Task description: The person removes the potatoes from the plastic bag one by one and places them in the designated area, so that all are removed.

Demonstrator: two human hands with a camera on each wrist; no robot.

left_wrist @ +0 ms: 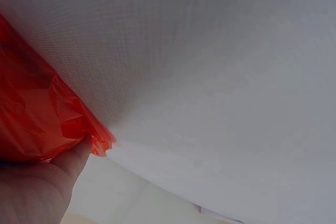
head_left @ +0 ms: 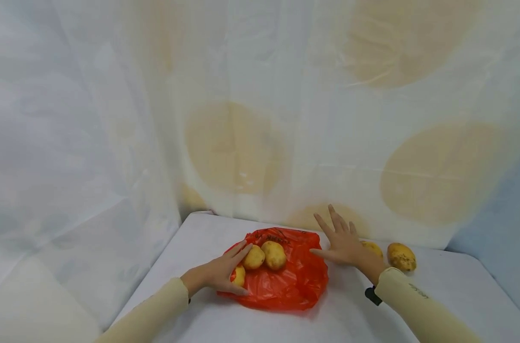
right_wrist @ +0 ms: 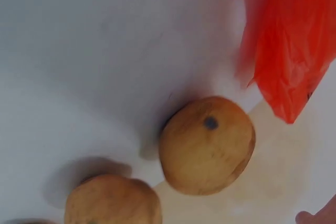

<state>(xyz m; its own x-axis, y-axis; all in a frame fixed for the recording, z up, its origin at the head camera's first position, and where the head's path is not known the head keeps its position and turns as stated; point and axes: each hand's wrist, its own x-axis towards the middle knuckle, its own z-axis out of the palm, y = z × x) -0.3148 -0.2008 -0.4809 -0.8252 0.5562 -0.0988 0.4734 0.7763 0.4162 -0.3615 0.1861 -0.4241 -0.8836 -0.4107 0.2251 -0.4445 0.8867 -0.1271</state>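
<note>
A red plastic bag (head_left: pixel 300 271) lies spread on the table with three potatoes (head_left: pixel 274 255) on it, grouped toward its left side. My left hand (head_left: pixel 219 274) rests at the bag's left edge, fingers extended beside the leftmost potatoes, thumb along the near side. The left wrist view has the thumb (left_wrist: pixel 73 161) against the crinkled red plastic. To the right of the bag, my right hand (head_left: pixel 344 247) is raised with fingers spread and holds nothing. Beyond its wrist lie two more potatoes, a partly hidden one (head_left: pixel 372 249) and a browner one (head_left: pixel 401 257).
The white-covered table (head_left: pixel 448 295) runs back to a hanging pale sheet (head_left: pixel 320 119) with tan circles. More white sheeting (head_left: pixel 71 166) hangs on the left. In the right wrist view, a potato (right_wrist: pixel 207 145) sits close to the bag's edge.
</note>
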